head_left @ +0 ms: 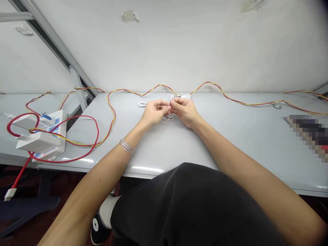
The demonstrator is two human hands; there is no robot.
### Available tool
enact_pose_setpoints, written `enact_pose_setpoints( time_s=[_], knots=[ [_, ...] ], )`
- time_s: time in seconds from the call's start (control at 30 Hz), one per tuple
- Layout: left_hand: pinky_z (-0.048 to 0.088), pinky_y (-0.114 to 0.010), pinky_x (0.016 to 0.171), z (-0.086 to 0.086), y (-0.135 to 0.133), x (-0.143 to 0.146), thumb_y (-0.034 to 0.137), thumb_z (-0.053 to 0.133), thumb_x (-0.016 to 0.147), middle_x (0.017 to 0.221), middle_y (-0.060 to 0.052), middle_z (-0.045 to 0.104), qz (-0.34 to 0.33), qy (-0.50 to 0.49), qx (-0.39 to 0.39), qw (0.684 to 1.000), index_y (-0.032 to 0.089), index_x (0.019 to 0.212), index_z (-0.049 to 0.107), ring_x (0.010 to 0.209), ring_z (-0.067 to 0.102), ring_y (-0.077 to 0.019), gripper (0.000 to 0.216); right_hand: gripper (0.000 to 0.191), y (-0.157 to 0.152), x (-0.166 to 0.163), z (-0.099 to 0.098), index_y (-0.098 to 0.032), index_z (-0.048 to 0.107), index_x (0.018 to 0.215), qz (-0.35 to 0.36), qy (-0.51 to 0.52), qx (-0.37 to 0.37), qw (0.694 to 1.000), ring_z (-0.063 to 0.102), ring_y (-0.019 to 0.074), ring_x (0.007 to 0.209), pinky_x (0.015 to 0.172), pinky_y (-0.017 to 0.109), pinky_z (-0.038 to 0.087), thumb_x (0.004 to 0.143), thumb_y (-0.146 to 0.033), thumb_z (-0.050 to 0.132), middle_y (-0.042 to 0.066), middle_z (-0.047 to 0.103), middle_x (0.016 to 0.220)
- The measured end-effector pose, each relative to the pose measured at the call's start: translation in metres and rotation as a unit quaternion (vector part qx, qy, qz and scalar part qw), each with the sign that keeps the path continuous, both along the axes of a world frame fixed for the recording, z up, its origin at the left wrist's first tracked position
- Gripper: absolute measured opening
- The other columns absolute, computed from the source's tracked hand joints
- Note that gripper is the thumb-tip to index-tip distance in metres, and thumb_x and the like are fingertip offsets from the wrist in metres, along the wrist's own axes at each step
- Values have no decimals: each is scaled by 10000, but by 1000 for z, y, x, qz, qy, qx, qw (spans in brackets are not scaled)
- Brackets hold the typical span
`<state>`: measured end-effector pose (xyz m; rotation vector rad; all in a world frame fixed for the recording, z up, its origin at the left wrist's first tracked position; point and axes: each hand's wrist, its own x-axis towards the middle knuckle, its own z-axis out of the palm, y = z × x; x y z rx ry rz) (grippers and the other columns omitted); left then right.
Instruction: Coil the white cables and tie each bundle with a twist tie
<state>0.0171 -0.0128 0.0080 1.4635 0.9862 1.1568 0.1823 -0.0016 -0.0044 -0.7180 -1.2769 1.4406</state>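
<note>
- Left hand pinches our white cable, fingers closed on it
- Right hand pinches it too, fingertips meeting
- We see its loops lying on the grey table, between both hands

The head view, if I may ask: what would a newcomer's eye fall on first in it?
First, the left hand and right hand, meeting fingertip to fingertip at the middle of the grey table and pinching a thin white cable whose coils lie just beneath and behind them. Next, the twisted red and yellow wire snaking along the table's far edge, and the red cable looping around the white power strip at the left end.
</note>
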Motion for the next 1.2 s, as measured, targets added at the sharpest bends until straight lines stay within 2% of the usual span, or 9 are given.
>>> enact_pose_setpoints(
  time_s=[0.3, 0.6, 0.73, 0.83, 1.0, 1.2],
  knots=[
    [509, -279, 679, 3, -3, 5, 152, 753, 828, 655, -23, 693, 36, 4, -23, 999, 135, 800, 735, 637, 624, -118, 38, 412, -3, -2, 6, -224, 651, 713, 12, -7, 11, 1000, 606, 170, 694, 780, 378, 552, 709, -547, 908, 17, 637, 738],
    [513, -274, 673, 6, -5, 4, 125, 754, 833, 667, -24, 695, 50, 13, -31, 998, 131, 792, 732, 611, 619, -105, 47, 470, -5, -1, 11, -221, 662, 706, 21, -19, 2, 1000, 614, 164, 713, 807, 363, 568, 622, -590, 942, 9, 647, 742],
    [524, -294, 673, 5, -4, 4, 137, 764, 837, 684, -29, 701, 48, 16, -31, 998, 135, 796, 724, 609, 624, -112, 57, 450, -4, 0, 9, -228, 662, 710, 34, -19, 6, 999, 634, 179, 718, 801, 389, 573, 658, -584, 933, 10, 665, 735],
    [544, -319, 684, 5, -4, 4, 147, 792, 824, 716, -41, 709, 44, 20, -27, 998, 131, 792, 719, 615, 635, -124, 82, 452, -2, -1, 6, -226, 650, 712, 22, -29, 8, 999, 637, 180, 716, 796, 394, 573, 683, -588, 918, 19, 663, 735],
    [555, -305, 667, 5, -3, 4, 113, 765, 821, 720, -60, 720, 49, 31, -17, 998, 123, 777, 727, 649, 669, -139, 59, 527, 0, -3, 2, -245, 655, 711, -5, -32, 12, 999, 628, 190, 738, 821, 398, 574, 571, -668, 937, 17, 656, 744],
    [526, -278, 651, 4, -1, 1, 140, 770, 818, 779, -80, 766, 51, 72, 5, 996, 121, 818, 780, 669, 666, -138, 21, 483, 2, -5, -2, -233, 650, 732, -32, -44, 19, 998, 622, 171, 726, 828, 388, 571, 640, -623, 919, 15, 652, 751]
  ],
)
